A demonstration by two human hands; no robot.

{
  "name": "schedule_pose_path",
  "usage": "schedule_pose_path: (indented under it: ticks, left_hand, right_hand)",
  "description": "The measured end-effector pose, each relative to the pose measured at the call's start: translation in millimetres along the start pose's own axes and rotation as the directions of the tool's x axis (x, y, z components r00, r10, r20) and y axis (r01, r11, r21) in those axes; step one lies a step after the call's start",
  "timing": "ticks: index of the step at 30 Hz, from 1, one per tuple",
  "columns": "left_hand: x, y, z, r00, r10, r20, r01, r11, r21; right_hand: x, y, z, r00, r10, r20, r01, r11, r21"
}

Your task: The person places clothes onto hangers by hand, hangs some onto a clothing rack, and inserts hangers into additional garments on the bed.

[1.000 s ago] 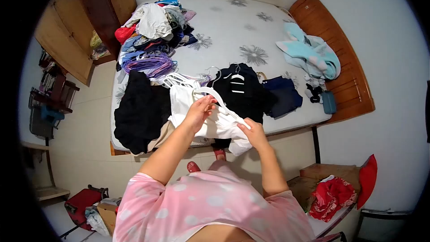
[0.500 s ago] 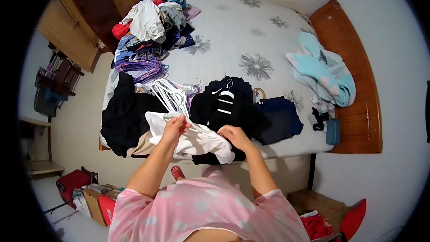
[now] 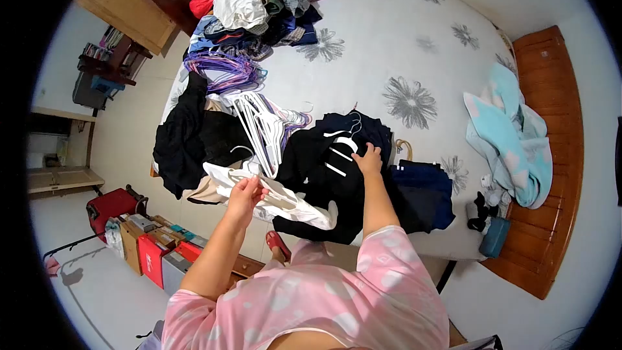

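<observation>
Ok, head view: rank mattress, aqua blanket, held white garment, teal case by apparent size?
Largest to smallest:
1. Mattress
2. Aqua blanket
3. White garment
4. Teal case

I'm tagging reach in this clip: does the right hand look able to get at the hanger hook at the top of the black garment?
Likely yes: the right hand is at the black garment, close to the hanger hook, and nothing appears to lie over that hook.

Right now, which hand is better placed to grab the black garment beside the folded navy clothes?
Probably the right hand: it's at the black garment, while the left hand holds the white garment.
</observation>
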State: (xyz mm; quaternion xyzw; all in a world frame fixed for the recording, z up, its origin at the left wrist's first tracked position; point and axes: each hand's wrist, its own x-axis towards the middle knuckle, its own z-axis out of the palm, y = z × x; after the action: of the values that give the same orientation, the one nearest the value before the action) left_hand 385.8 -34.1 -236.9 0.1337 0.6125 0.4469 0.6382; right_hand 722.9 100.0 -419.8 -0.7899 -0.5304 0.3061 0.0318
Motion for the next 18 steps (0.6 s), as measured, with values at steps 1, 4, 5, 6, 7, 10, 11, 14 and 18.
schedule_pose_path:
  ticks: [1,4,5,6,7,10,11,14,18]
  left_hand:
    - [1,0,0,1.000,0.001,0.003,-0.001,1.000,-0.014]
    - [0,0,2,1.000,-0.004,0.001,0.004,0.999,-0.037]
    - [0,0,1,1.000,-0.008,0.002,0.008,0.999,-0.035]
    - [1,0,1,1.000,-0.012,0.004,0.012,0.999,-0.034]
    - [1,-1,2,1.000,-0.015,0.005,0.015,0.999,-0.034]
    - [-2,-1,2,1.000,-0.018,0.005,0.018,1.000,-0.023]
    - [-4,-1,3,1.000,-0.014,0.003,0.014,0.999,-0.029]
    - [-9,0,2,1.000,-0.006,0.009,0.007,0.999,-0.047]
    - [-12,-5,-8,1.000,0.010,0.012,-0.009,0.997,-0.077]
  right_hand:
    - [-5,-3,2,0.999,0.001,-0.039,-0.002,1.000,-0.017]
    - [-17,1,14,0.978,-0.150,-0.143,0.120,0.972,-0.201]
    - [-17,4,21,0.960,-0.226,-0.165,0.173,0.943,-0.285]
    - [-13,3,27,0.962,-0.235,-0.140,0.188,0.940,-0.284]
    - [-10,4,31,0.970,-0.212,-0.116,0.175,0.948,-0.266]
    - [-1,-5,31,0.997,-0.082,-0.010,0.079,0.980,-0.183]
    - [4,-10,27,0.999,-0.046,0.014,0.048,0.985,-0.165]
    - [8,-17,13,1.000,-0.004,0.014,0.005,0.996,-0.088]
    - [-16,-25,17,0.879,-0.386,-0.281,0.371,0.922,-0.108]
